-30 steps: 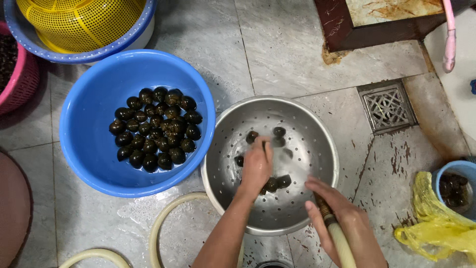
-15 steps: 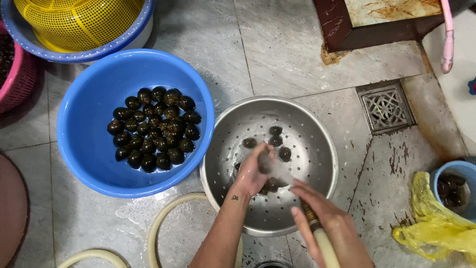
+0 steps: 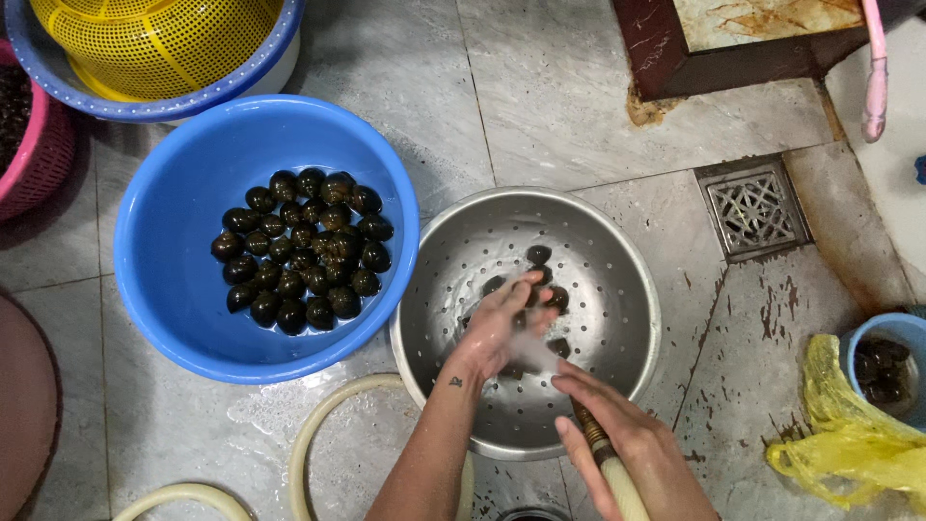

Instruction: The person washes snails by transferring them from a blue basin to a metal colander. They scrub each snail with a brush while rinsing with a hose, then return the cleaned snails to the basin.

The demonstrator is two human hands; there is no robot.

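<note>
My left hand (image 3: 502,326) reaches into a perforated steel colander (image 3: 617,260) on the tiled floor, its fingers curled over a few dark round snails (image 3: 538,255). Whether it grips one I cannot tell. My right hand (image 3: 627,444) is shut on a pale hose (image 3: 617,482) at the colander's near rim, and water sprays from the hose onto my left hand. To the left stands a blue basin (image 3: 174,260) with a heap of several dark snails (image 3: 304,251) in shallow water.
The hose loops (image 3: 318,434) over the floor at the bottom. A yellow strainer (image 3: 164,43) sits in a blue tub at top left, a pink basket (image 3: 39,154) at far left. A floor drain (image 3: 754,207), a yellow bag (image 3: 849,444) and a small blue tub (image 3: 887,362) lie at right.
My left hand has shifted slightly right inside the colander, stirring the snails. My right hand with the hose has edged closer to the colander, and the water spray now hits my left hand.
</note>
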